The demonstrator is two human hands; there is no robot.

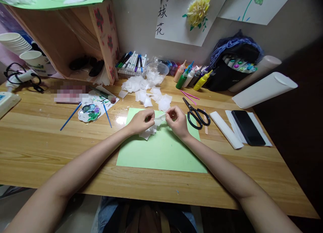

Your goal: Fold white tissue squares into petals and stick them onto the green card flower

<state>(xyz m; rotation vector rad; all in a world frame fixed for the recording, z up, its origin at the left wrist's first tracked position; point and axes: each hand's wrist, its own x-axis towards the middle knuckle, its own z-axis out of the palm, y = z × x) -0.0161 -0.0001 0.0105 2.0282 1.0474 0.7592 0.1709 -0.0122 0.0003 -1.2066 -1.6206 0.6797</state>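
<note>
Between my two hands a small white tissue paper square (160,118) is stretched, above a light green sheet (161,155) on the wooden table. My left hand (142,121) pinches its left edge, the fingers closed. The right edge is pinched by thumb and finger of my right hand (177,121). Under and beside my left hand lie several more white paper squares (147,133) on the green sheet. Black-handled scissors (195,114) lie just right of my right hand, across the sheet's upper right corner, with a wooden stick (206,123) beside them.
Loose white squares (136,84) and a clear bowl (157,73) of them stand behind the sheet. Paint bottles (188,77) line the back. On the left are a paint palette (89,112) and brushes; on the right, a white roll (225,130) and a black phone (247,127).
</note>
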